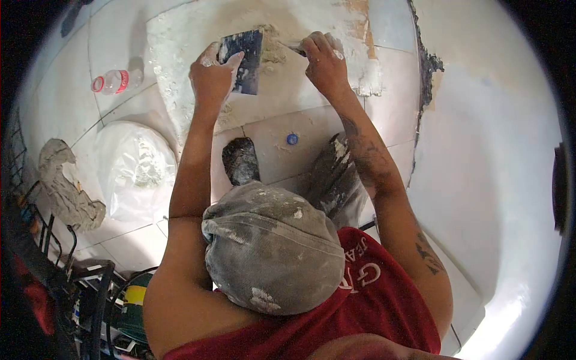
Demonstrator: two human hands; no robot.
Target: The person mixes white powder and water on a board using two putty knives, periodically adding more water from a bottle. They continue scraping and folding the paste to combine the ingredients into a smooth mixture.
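Observation:
My left hand (213, 71) grips a dark, flat rectangular plate (247, 71) smeared with white material, the thumb lying across its face. To its right, my right hand (324, 57) is closed around a small thin tool (296, 48), which points left toward the plate; its far end is hard to make out. Between the two hands a patch of beige paste (274, 47) lies on a large pale board (192, 90) coated with dried white smears. The tool and the plate are apart.
A clear bottle (112, 82) lies at the left, above a plastic-wrapped round container (138, 171) and a crumpled grey cloth (66, 186). A blue cap (292, 139) rests on the tiles. A grey head covering (273, 249) and dark metal racks (99, 300) are lower down.

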